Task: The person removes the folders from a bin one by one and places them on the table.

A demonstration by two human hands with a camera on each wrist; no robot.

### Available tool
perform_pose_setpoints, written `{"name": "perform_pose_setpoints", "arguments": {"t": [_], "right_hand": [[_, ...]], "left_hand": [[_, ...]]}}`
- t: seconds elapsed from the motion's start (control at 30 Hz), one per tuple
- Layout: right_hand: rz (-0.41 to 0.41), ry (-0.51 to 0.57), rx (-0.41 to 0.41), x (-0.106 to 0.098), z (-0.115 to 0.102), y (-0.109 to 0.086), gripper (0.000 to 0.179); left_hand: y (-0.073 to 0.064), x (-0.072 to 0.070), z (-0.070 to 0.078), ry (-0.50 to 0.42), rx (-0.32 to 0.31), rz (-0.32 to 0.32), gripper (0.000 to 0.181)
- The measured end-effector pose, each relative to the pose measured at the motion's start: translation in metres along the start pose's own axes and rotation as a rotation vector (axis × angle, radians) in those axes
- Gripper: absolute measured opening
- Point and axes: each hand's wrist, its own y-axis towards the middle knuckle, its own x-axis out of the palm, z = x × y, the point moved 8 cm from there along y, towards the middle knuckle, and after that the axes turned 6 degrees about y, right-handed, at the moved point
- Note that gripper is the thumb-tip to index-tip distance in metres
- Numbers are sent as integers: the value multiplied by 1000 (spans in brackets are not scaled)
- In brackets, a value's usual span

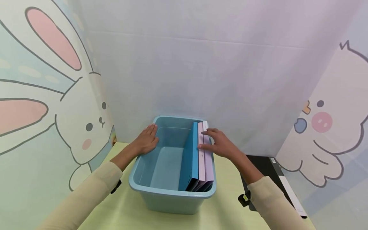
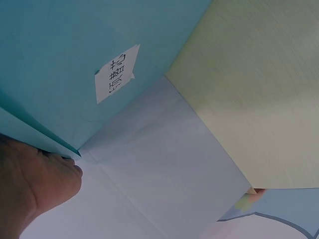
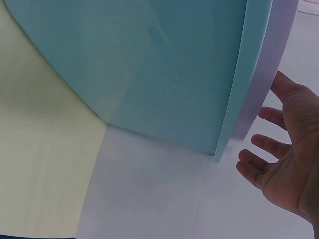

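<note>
A light blue plastic bin [image 1: 172, 192] stands upright on the table. Along its right side three file folders are stood on edge: a blue folder [image 1: 187, 159], a pink folder [image 1: 201, 156] and a lilac folder [image 1: 209, 169]. My left hand [image 1: 146, 140] rests on the bin's left rim, fingers straight; the left wrist view shows the same hand [image 2: 42, 179] at the rim, near a white handwritten label [image 2: 117, 73] on the bin wall. Over the folders' top edges lies my right hand [image 1: 217, 142], its fingers spread and loosely bent. In the right wrist view that hand [image 3: 294, 149] is beside the lilac edge.
At the right of the pale yellow table [image 1: 227, 204] lies a flat black item [image 1: 263, 167] with a white strip, partly behind my right forearm. A pale curtain wall [image 1: 184, 73] rises behind the bin, with printed cartoon animals on both sides.
</note>
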Motion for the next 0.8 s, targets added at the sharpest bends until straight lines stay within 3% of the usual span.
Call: {"name": "perform_pose_setpoints", "arguments": {"t": [0.57, 0.8], "right_hand": [[-21, -74, 7, 10, -13, 14, 87], [-71, -70, -49, 13, -31, 22, 82]], "left_hand": [[1, 1, 1, -4, 2, -6, 72], [1, -1, 1, -7, 0, -5, 72]]}}
